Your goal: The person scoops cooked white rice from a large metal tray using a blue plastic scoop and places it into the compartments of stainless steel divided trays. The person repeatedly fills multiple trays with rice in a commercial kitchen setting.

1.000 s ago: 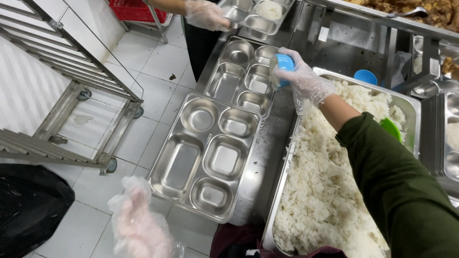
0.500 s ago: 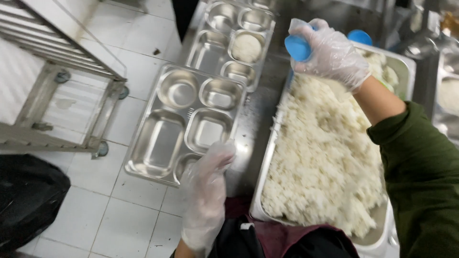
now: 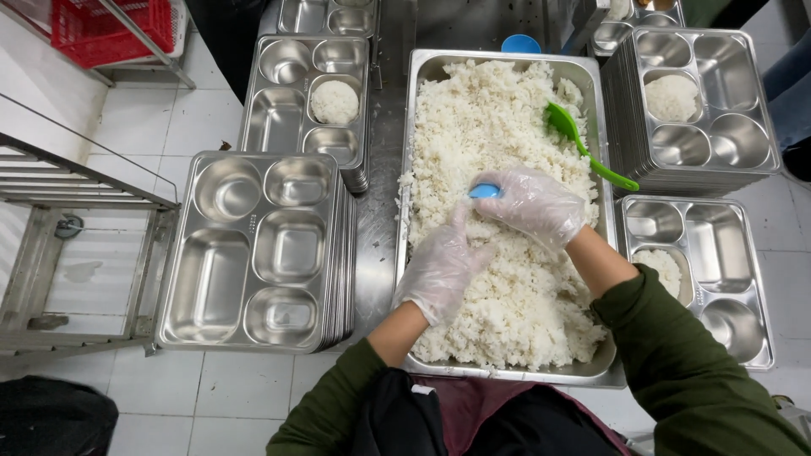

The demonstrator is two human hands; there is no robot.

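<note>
Right now the big steel pan (image 3: 420, 127) brims with white rice (image 3: 498, 279). Beside it, a stack of compartment trays (image 3: 253, 253) sits empty; another tray (image 3: 308, 101) holds one rice mound. The right hand (image 3: 532, 203) grips a small blue scoop (image 3: 484, 192), mostly hidden, its direction unclear. The left hand (image 3: 439, 266) rests loosely curled on the rice.

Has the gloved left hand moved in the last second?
Yes. The left hand went from beside the empty compartment trays rightward onto the rice pan.
</note>
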